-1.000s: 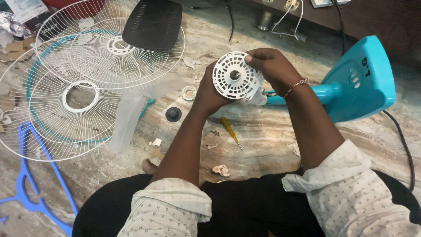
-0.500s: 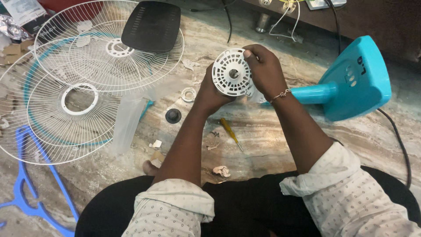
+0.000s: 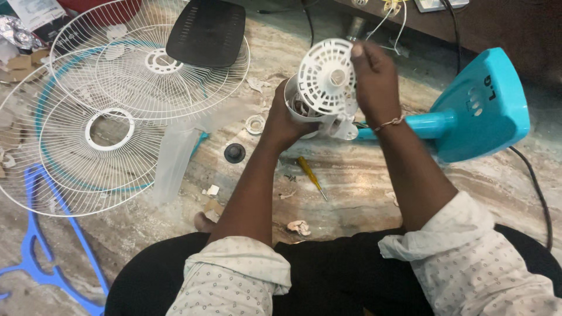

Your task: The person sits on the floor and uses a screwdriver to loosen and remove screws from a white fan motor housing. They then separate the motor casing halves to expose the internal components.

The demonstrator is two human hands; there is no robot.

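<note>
Over the floor: I'd keep the white motor housing steady.
left hand: wrapped round the housing.
right hand: pinching the vented cover; seat it square.

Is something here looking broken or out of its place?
Yes: the fan is in pieces. Two wire guards lie on the floor, and both hands hold the white motor housing off its teal stand.

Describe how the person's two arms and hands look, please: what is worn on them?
Both forearms are bare, with light sleeves rolled up near the elbows. The left sleeve and the right sleeve are off-white cloth with a small dotted print. A thin chain bracelet circles the right wrist. The left hand and the right hand wear no gloves, and no rings show.
</note>
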